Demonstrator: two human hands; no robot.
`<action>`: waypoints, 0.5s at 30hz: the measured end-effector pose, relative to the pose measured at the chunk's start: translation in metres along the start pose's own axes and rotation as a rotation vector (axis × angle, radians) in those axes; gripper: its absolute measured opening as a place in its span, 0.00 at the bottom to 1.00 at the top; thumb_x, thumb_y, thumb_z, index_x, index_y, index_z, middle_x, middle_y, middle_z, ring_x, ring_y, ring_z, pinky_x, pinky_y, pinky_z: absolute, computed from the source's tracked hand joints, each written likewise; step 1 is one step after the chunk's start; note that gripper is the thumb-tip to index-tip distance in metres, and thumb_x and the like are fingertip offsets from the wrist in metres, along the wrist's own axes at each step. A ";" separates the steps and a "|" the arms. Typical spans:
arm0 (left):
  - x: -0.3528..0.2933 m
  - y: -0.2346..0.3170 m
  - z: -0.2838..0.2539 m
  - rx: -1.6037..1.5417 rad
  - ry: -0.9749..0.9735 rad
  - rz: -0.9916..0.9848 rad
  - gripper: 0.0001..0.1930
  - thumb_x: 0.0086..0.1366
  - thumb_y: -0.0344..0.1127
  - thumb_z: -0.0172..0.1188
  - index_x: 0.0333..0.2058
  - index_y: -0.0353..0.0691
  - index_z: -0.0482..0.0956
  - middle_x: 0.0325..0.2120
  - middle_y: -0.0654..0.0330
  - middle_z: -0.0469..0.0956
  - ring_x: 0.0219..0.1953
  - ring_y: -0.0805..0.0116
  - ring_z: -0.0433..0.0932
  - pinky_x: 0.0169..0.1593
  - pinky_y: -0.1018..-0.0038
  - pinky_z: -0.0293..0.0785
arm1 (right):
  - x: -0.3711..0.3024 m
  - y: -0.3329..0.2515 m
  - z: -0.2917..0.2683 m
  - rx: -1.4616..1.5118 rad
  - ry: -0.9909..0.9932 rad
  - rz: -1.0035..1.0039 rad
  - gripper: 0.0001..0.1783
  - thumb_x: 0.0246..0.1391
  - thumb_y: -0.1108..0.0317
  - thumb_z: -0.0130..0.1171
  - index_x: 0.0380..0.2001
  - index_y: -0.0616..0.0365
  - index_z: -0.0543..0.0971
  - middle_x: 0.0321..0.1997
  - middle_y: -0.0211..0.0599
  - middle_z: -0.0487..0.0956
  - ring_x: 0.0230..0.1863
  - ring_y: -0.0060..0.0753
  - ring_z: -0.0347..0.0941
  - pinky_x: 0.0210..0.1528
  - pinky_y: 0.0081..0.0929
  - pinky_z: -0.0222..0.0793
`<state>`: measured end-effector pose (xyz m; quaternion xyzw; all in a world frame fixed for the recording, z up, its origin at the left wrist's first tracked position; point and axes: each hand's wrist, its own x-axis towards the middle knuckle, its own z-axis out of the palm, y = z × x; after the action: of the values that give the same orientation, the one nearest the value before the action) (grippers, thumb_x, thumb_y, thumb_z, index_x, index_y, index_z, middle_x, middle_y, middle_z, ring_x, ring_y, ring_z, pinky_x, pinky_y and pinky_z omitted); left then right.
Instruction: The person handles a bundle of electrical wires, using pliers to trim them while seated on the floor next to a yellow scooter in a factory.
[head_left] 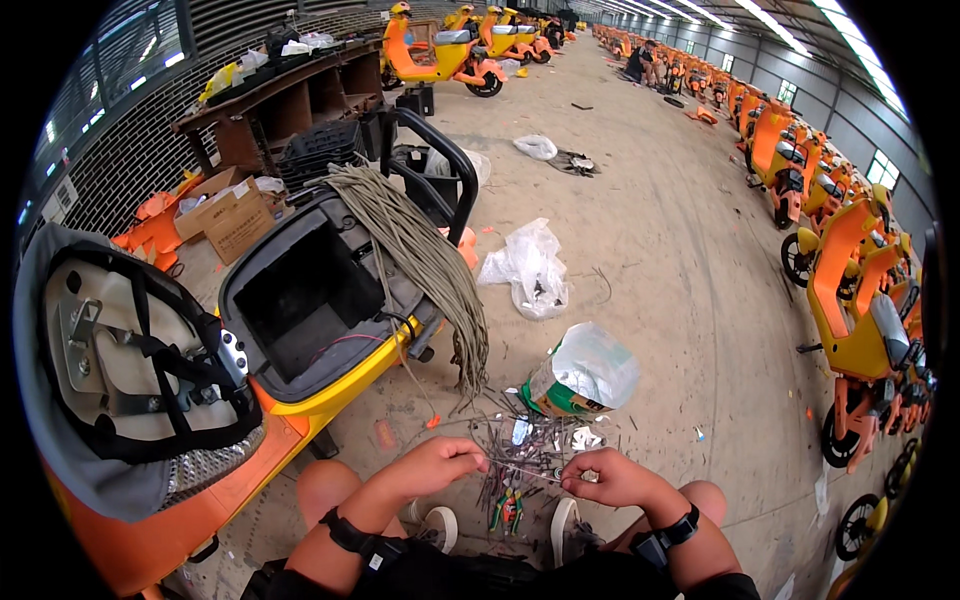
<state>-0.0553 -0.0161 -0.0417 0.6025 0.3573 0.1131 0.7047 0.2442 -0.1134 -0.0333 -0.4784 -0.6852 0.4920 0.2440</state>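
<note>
Black-strapped forearms [385,500] foremost; thin pale strand [522,470] suspended above littered tan floor [700,330].
Strand is pinched by left hand [450,463] and right hand [610,478], fingertips closed; if overpulled, it may slip and be lost among thin dark scraps [486,492].

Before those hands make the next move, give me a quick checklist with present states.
1. Left hand has hold of the thin strand: ok, pinched in the fingers.
2. Right hand has its other side: ok, also pinched.
3. Strand's material and condition: cannot tell, too fine.
4. Pliers nearby: ok, on the floor between the shoes.
5. Floor below free of scraps: not ok, thin pieces lie scattered there.
6. Cord bundle kept off the scooter: not ok, draped over its rear.
</note>
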 end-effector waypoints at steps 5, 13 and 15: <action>-0.004 -0.002 -0.009 -0.061 0.025 -0.042 0.10 0.69 0.38 0.53 0.37 0.39 0.80 0.24 0.73 0.72 0.25 0.83 0.64 0.30 0.83 0.62 | -0.005 -0.001 -0.005 0.024 0.066 0.094 0.07 0.48 0.73 0.58 0.31 0.64 0.78 0.29 0.36 0.80 0.33 0.27 0.76 0.39 0.25 0.72; -0.004 0.002 -0.008 0.039 0.028 -0.016 0.09 0.66 0.35 0.53 0.35 0.39 0.81 0.26 0.71 0.75 0.27 0.83 0.68 0.31 0.82 0.64 | -0.008 0.005 -0.006 0.019 0.130 0.055 0.06 0.44 0.73 0.59 0.28 0.62 0.78 0.24 0.33 0.77 0.28 0.26 0.72 0.35 0.24 0.69; -0.003 0.001 -0.010 0.038 0.021 -0.033 0.09 0.66 0.35 0.54 0.35 0.39 0.81 0.26 0.71 0.76 0.28 0.83 0.68 0.32 0.83 0.64 | -0.007 0.005 -0.009 0.011 0.125 0.063 0.06 0.43 0.73 0.60 0.27 0.62 0.78 0.23 0.33 0.77 0.28 0.25 0.72 0.35 0.24 0.69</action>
<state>-0.0633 -0.0100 -0.0397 0.6086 0.3767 0.1007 0.6911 0.2565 -0.1154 -0.0330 -0.5283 -0.6503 0.4725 0.2735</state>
